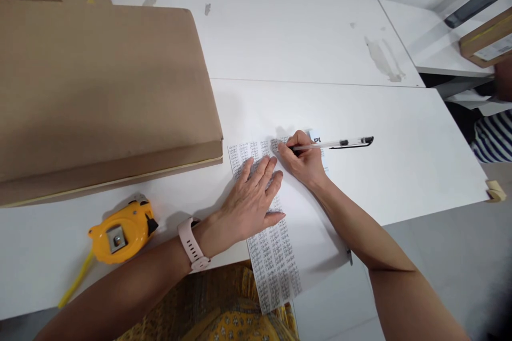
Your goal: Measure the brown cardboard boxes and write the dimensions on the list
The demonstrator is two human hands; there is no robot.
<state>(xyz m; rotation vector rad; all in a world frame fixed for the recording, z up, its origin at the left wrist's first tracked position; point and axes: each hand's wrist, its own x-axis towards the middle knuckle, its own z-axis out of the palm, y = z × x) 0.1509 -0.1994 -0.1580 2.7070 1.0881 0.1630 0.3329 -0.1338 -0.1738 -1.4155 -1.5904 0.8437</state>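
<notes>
A sheet of paper [316, 242] covered partly with columns of small handwriting lies on the white table, its lower end hanging past the front edge. My left hand [254, 197] rests flat on the written columns, fingers spread, with a pink watch band at the wrist. My right hand [306, 160] grips a clear pen with black ends [340, 143], its tip at the top of the sheet by the last column. Under the right hand, a printed label or card [316, 137] shows in part; the rest of it is hidden.
A large brown cardboard box [104, 90] takes up the table's left side. In front of it lies a yellow tape measure [124, 232]. Another carton [490, 42] stands far right, near a person's striped sleeve [494, 137]. The white table [400, 154] ends at right and front.
</notes>
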